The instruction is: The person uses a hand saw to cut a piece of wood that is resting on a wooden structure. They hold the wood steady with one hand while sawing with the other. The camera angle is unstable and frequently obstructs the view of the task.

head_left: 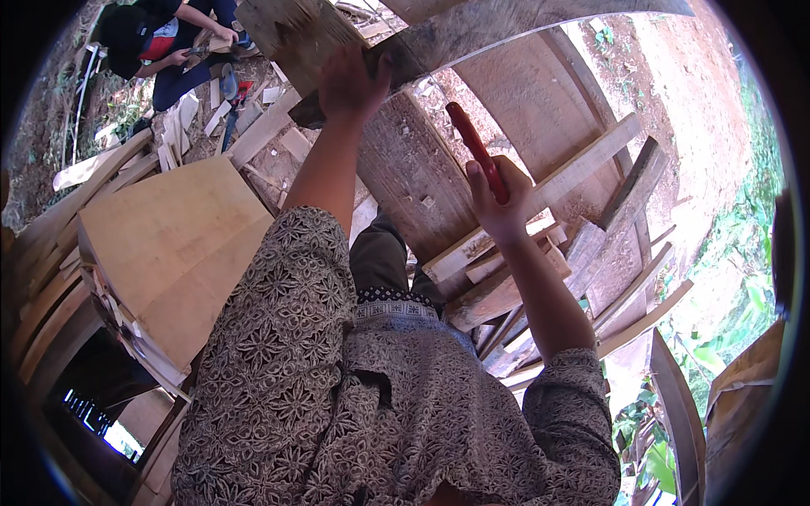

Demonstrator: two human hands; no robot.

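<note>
Here, one hand grasps a red tool handle while the other lies on the timber

At the top of the view, the left hand (353, 88) lies over the place where a long dark plank (506, 24) meets a shorter weathered board (287, 38); I cannot tell whether its fingers are clenched around an edge. The long dark plank runs away to the upper right, its lower edge catching bright light.

Nearer the body and to the right, the right hand (504, 196) is clenched around a red tool handle (474, 142), which points up and to the left, above the lumber and below the long dark plank. The tool's working end cannot be made out.

Beneath and between the forearms lies a wide brown plank (413, 169), with a pale batten (586, 162) and several short offcuts (498, 261) near the right wrist. To the left, a broad pale wooden panel (181, 244) stands beside curved-looking stacked boards (55, 316).

In the upper left, a co-worker (139, 38) in a dark cap holds a small wood block (221, 44). Near the co-worker's shoe, wood scraps (177, 126) lie on the ground. Green foliage (730, 325) fills part of the right edge.
</note>
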